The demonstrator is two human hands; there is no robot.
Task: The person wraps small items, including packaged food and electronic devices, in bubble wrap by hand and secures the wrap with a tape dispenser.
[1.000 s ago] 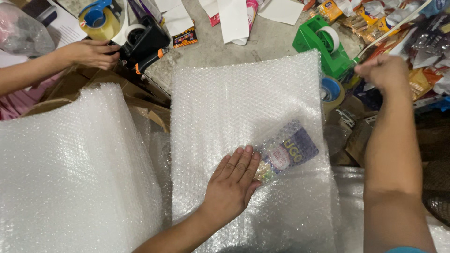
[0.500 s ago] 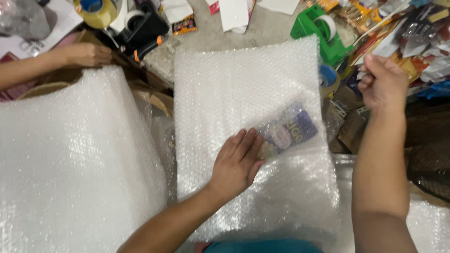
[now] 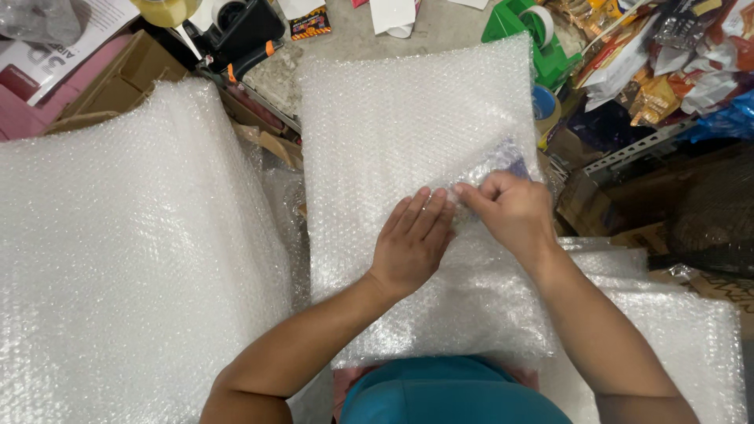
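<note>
Item: packet (image 3: 510,163), small, flat, blue-violet print, glossy. Lies on the right part of the sheet (image 3: 393,118), mostly under a fold of wrap; only its far corner shows clearly.

Sheet: clear bubble wrap, rectangular, fine even bubbles, soft and crinkled where it is folded. Spread flat before the person; the far half is bare and uncreased.

Left hand (image 3: 412,239): palm down on the sheet, fingers straight and close together, pressing the wrap flat just left of the packet. Grips nothing.

Right hand (image 3: 510,208): knuckles up, fingers curled together and pinched on the wrap's edge, drawing it over the packet. Touching the left fingertips.

Progress, as judged: the packet is laid on the sheet and the first fold is being drawn over it. Left to do, as far as can be seen: the remaining wrap is unrolled, and no tape is on it.

Around:
- Roll (image 3: 118,235), a broad bulk of the same bubble wrap, to the left, apart from the hands.
- Black tape dispenser (image 3: 239,27) with orange tabs, far left of the sheet.
- Green tape dispenser (image 3: 526,23), plastic, with a clear roll, at the far right.
- Brown cartons (image 3: 118,78), cardboard, far left.
- Snack bags (image 3: 667,55), shiny, many-coloured, heaped at the right.
</note>
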